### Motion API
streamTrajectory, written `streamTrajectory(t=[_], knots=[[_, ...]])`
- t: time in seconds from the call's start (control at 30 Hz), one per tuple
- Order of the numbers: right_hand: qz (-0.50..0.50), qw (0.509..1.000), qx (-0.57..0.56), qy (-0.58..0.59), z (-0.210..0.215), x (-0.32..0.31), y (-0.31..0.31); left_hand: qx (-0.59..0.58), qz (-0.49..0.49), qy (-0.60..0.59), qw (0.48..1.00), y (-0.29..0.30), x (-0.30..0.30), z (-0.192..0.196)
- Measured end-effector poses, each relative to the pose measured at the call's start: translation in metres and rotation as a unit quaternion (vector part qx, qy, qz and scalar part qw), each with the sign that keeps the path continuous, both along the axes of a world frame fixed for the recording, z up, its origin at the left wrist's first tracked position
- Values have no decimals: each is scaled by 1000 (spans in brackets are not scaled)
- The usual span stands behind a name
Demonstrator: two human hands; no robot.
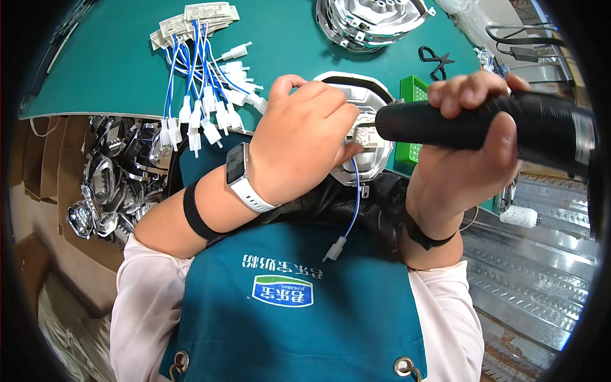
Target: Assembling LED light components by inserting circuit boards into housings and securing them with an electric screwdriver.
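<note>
The work looks to be partway through a single piece: a small white circuit board (370,139) lies on the silver housing (375,163) at the near edge of the green table (114,63), straight in front of the person and partly covered by the left hand (312,130). That hand's fingers are bent and bunched close together, its thumb tip at the board's edge — whether they pinch the board or only press it down, I cannot tell. The right hand (461,162) grips a black electric screwdriver (468,127), fingers curled over the top and thumb along the near side, its thin bit (367,125) pointing at the board. So placing the board seems done and fastening in hand, though no screw head is clear enough to count. The blue-and-white lead (357,197) hangs down over the apron, its white connector (335,249) unplugged. Plenty appears left: a heap of wired boards (209,11) lies loose at upper left, and more silver housings (372,25) are stacked at the far side. Further metal parts (108,191) fill a cardboard box (72,149) at left — finished or waiting, I cannot say.
</note>
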State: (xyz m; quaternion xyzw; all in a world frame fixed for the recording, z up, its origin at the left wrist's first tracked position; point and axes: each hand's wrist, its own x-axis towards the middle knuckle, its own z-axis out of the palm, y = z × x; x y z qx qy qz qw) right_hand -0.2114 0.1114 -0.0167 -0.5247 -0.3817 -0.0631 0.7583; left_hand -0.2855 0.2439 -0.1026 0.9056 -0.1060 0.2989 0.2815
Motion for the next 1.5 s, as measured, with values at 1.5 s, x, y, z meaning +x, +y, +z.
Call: streamTrajectory(t=[1.5], knots=[[294, 818, 260, 421, -80, 92, -219, -594, 5, 388, 704, 229, -265, -111]])
